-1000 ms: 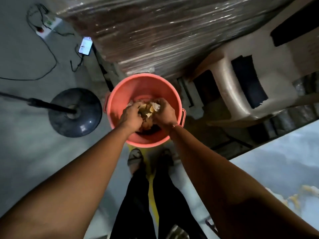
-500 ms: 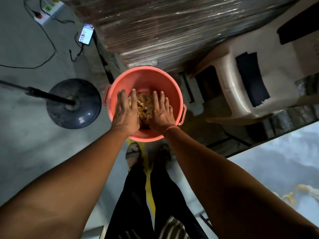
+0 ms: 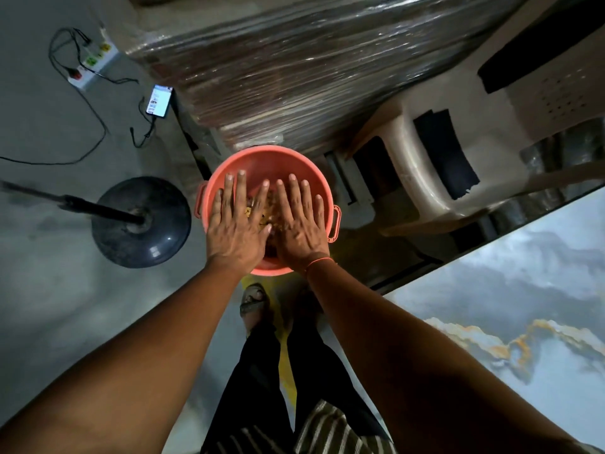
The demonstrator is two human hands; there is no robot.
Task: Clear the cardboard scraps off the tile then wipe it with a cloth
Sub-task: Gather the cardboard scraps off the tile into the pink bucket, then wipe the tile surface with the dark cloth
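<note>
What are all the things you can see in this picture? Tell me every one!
bucket: 1, salmon pink, on the floor under the hands
cardboard scraps: a pile, tan, inside the bucket
tile: 1, grey-blue marbled with orange veins, lower right
wrapped stack: 1, brown under clear film, top centre
plastic stool: 1, beige, right of the bucket
stand base: 1, dark round, left of the bucket
phone: 1, screen lit, on the floor upper left
power strip: 1, white, top left, with black cables
left hand: open flat over the bucket
right hand: open flat over the bucket
feet in sandals: below the bucket
</note>
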